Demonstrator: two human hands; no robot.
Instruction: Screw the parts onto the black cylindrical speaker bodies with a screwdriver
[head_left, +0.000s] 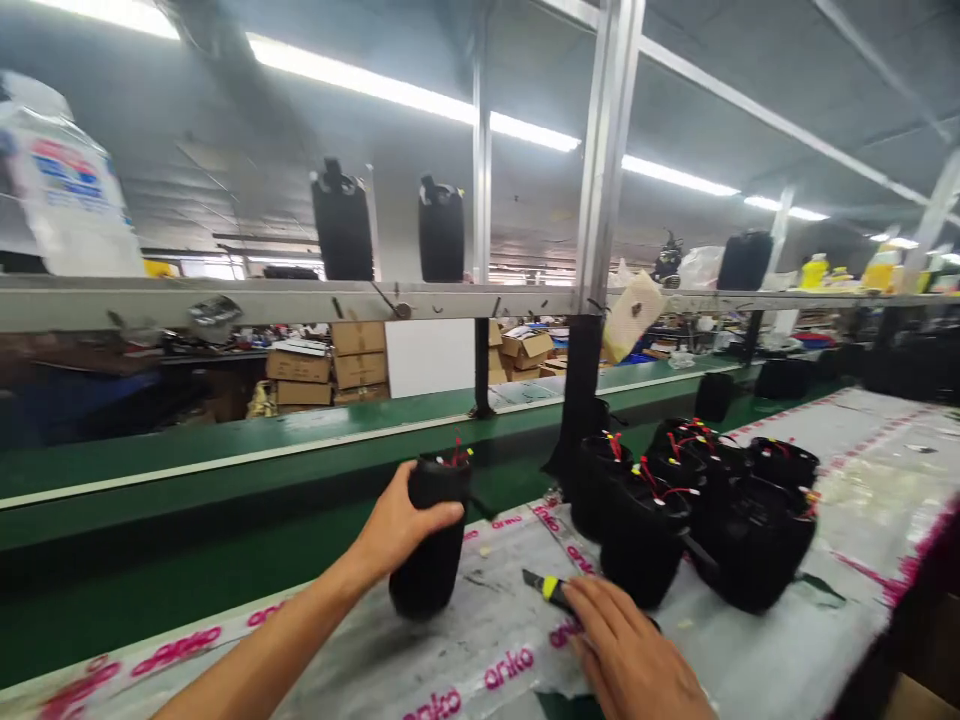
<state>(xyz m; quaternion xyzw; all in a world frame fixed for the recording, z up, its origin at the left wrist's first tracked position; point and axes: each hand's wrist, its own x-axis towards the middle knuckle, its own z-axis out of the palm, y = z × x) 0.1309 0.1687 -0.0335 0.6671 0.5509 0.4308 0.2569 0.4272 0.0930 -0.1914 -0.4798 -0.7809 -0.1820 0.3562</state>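
Observation:
My left hand (pixel 409 525) is wrapped around a black, barrel-shaped housing (pixel 431 575), with thin red wires and small white and yellow connectors poking out of its open top. The housing is nearly upright at the near edge of the green belt, over the covered table. Low on the right, my right hand (pixel 630 640) is closed over a black utility knife (pixel 553 588) with a yellow-green band. Its tip points left, toward the housing, and the rest is hidden under my fingers. Beside that hand stand several similar black housings (pixel 645 550) with red wires.
White sheeting printed in pink (pixel 510 668) covers the table. Behind it runs a green conveyor belt (pixel 225 520). A metal shelf rail (pixel 285 303) crosses at head height, carrying a clear bottle (pixel 71 190) and black housings (pixel 343 228). A dark upright post (pixel 581 390) stands behind the housings.

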